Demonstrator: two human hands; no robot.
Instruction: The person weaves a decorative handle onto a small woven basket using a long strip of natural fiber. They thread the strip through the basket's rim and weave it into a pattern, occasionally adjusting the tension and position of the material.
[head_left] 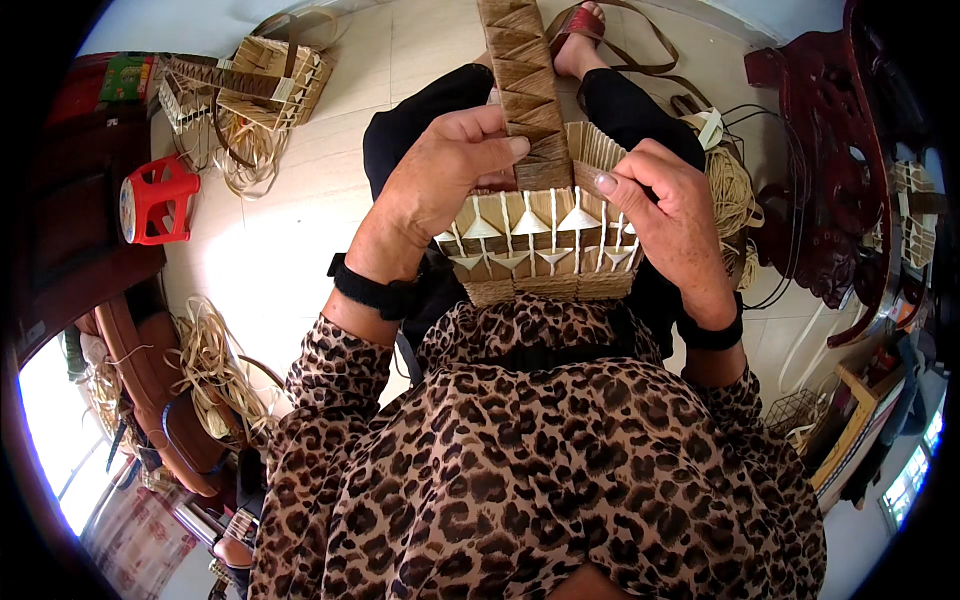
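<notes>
A small woven basket [550,286] rests in my lap, its side banded in brown with white triangles and white upright cords. A wide brown wrapped handle [527,85] rises from its rim and runs away from me. My left hand [445,170] is closed round the handle's base, thumb lying on the brown wrapping; its other fingertips are hidden behind it. Thumb and forefinger of my right hand [665,205] pinch a flat brown strip [590,178] at the basket's right rim. Ribbed weave shows on the far inner wall.
Another handled basket [310,85] stands on the floor at the far left, pale strips beside it. Nearer are a red plastic stool [165,200] and a heap of strips [215,370]. To the right lie a straw bundle [733,195] and carved dark wooden furniture [815,170].
</notes>
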